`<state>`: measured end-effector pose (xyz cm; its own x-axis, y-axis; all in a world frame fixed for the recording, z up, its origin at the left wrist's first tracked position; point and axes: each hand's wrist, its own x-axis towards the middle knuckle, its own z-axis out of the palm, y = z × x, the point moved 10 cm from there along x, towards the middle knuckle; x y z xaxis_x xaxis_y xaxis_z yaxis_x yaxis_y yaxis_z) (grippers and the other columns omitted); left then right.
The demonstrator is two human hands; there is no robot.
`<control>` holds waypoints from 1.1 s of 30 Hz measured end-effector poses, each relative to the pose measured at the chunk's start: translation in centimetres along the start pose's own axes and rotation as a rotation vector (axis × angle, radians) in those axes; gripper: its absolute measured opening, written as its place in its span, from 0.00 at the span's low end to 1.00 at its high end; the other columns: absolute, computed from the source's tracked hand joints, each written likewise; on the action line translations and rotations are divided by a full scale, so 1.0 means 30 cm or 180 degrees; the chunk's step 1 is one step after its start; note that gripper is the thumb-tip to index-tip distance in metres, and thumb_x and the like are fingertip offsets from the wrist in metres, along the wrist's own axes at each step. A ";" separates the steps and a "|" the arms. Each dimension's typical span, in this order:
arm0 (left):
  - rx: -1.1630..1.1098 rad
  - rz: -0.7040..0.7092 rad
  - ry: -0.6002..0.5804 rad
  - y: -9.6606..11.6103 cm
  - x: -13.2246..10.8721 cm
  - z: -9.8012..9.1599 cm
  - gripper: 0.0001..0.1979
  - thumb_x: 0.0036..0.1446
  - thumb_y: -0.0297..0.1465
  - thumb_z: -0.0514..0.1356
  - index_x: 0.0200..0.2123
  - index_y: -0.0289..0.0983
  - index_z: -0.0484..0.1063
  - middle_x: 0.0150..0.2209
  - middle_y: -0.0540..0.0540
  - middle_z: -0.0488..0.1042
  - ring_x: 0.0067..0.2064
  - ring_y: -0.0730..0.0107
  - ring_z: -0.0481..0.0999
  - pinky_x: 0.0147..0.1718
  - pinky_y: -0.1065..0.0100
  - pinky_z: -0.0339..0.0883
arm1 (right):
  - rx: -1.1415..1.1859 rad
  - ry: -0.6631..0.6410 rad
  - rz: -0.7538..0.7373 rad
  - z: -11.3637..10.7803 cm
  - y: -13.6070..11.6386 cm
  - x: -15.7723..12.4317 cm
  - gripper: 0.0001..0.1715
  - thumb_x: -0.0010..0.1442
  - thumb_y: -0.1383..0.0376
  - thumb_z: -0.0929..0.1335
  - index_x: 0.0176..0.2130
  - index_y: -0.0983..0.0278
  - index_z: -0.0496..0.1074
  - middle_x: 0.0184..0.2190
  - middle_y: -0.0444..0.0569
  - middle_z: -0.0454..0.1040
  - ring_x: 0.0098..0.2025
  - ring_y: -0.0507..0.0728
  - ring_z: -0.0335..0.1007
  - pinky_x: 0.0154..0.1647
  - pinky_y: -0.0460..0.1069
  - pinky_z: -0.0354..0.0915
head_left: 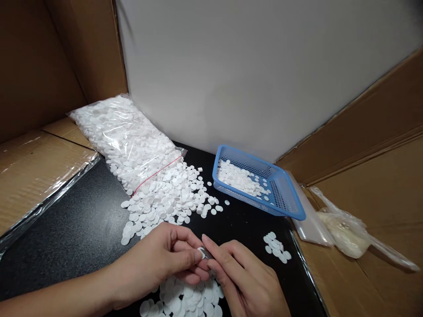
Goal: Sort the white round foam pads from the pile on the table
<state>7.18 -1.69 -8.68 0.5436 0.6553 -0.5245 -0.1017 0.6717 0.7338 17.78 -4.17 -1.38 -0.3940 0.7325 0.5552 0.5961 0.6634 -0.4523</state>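
Near the bottom centre my left hand [165,259] pinches a small white disc [201,252] between thumb and fingers. My right hand [246,275] meets it from the right, its thumb and forefinger closed on a small dark flat tool [207,253] that touches the disc. Under both hands lies a pile of white discs [191,301], partly hidden by them. Beyond my left hand a larger heap of discs [165,198] spills from the mouth of a clear plastic bag [122,132] with a red seal line.
A blue basket [297,200] holding white discs stands at the back right of the black table [76,229]. A small group of discs [276,247] lies at the right. Farther right, a knotted plastic bag [346,233] rests on cardboard [390,198].
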 end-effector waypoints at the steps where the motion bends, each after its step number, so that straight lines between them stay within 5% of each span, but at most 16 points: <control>1: 0.0005 -0.0007 -0.0017 -0.001 -0.001 0.003 0.21 0.46 0.45 0.74 0.34 0.33 0.79 0.33 0.44 0.84 0.36 0.68 0.82 0.41 0.69 0.74 | 0.0021 0.0025 0.0011 0.002 0.003 -0.003 0.22 0.69 0.72 0.63 0.60 0.65 0.73 0.27 0.48 0.73 0.26 0.54 0.69 0.22 0.45 0.67; 25: -0.0072 0.0049 -0.0177 -0.003 -0.007 0.018 0.16 0.52 0.41 0.71 0.33 0.35 0.75 0.33 0.46 0.82 0.33 0.71 0.80 0.38 0.69 0.72 | -0.0444 -0.0427 0.0145 -0.013 0.032 0.014 0.21 0.71 0.71 0.62 0.60 0.63 0.72 0.28 0.47 0.74 0.28 0.53 0.74 0.26 0.44 0.70; 29: 0.1500 0.0427 -0.0141 0.024 -0.029 0.025 0.08 0.62 0.36 0.61 0.34 0.37 0.75 0.30 0.49 0.78 0.31 0.70 0.75 0.32 0.70 0.66 | -0.1239 -0.0317 0.0674 -0.060 0.177 -0.001 0.22 0.74 0.58 0.58 0.53 0.62 0.75 0.32 0.47 0.75 0.23 0.53 0.74 0.18 0.45 0.66; 33: 0.3482 0.0960 -0.0264 0.041 -0.068 0.085 0.05 0.59 0.28 0.63 0.29 0.38 0.75 0.36 0.47 0.76 0.39 0.65 0.74 0.36 0.70 0.65 | -0.1772 -0.0362 0.1056 -0.097 0.352 -0.066 0.26 0.74 0.54 0.55 0.43 0.62 0.75 0.30 0.46 0.71 0.16 0.52 0.66 0.10 0.46 0.56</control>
<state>8.08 -3.07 -5.60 0.6778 0.6868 -0.2624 0.5219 -0.1981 0.8297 26.89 0.94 -5.22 -0.1804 0.9164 0.3573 0.9595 0.2439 -0.1411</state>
